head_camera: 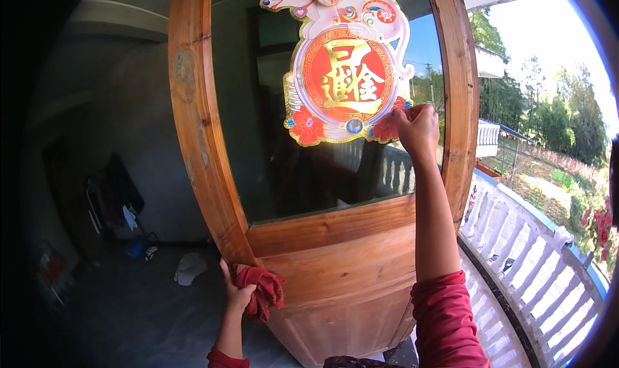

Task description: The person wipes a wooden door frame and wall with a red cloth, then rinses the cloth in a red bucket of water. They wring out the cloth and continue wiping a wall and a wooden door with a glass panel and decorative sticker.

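Observation:
Before me stands a wooden door (341, 271) with a glass pane (251, 174) in its upper part. On the glass is a colourful paper cutout (309, 90) of a mouse-like animal above a red disc with large gold characters, with red flowers along its bottom. My right hand (420, 128) is raised to the cutout's lower right corner, its thumb and fingers closed at the edge beside a flower; the fingertips are partly hidden. Lower down, my left hand (237, 290) grips a crumpled red cloth (263, 290) at the door's left edge.
On the right, a white balustrade (522, 252) with a blue rail borders the balcony, with trees and garden beyond. Inside the dim room at left, a pale flat piece (190, 269) lies on the floor (145, 310), near dark items and a blue object (135, 247) by the wall.

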Available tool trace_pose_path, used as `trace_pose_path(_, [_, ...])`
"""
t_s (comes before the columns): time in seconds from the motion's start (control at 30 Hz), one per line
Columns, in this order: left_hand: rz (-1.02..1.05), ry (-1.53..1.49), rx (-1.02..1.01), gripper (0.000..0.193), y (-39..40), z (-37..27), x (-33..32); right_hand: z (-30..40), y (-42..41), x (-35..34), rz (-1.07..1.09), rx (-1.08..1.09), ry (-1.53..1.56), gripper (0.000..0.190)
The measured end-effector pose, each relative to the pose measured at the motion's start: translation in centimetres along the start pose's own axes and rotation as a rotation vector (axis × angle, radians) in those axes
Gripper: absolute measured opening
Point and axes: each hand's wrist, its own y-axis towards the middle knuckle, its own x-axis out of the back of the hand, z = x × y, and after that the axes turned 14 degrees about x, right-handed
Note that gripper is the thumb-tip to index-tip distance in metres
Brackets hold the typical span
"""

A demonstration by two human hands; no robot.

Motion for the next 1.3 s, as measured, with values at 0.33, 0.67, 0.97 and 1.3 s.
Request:
trace_pose_path(0.33, [0.008,-0.008,0.02,0.113,-0.1,0.5,0.3,-2.8,1.7,1.3,0.128,-0.26,0.539,0.013])
trace_pose_path(0.67, [0.081,-0.075,-0.014,0.11,0.0,0.6,0.5,-3.2,1.3,2.0,0.205,-0.269,0.752,0.009])
trace_pose_path(0.97, [0.018,-0.051,0.017,0.108,0.7,1.5,0.9,-3.5,1.0,2.0,0.167,-0.268,0.812,0.013])
trace_pose_path(1.3, [-0.043,-0.071,0.092,0.11,0.7,0.8,0.2,2.6,-6.5,-1.3,-0.183,0.348,0.247,0.061])
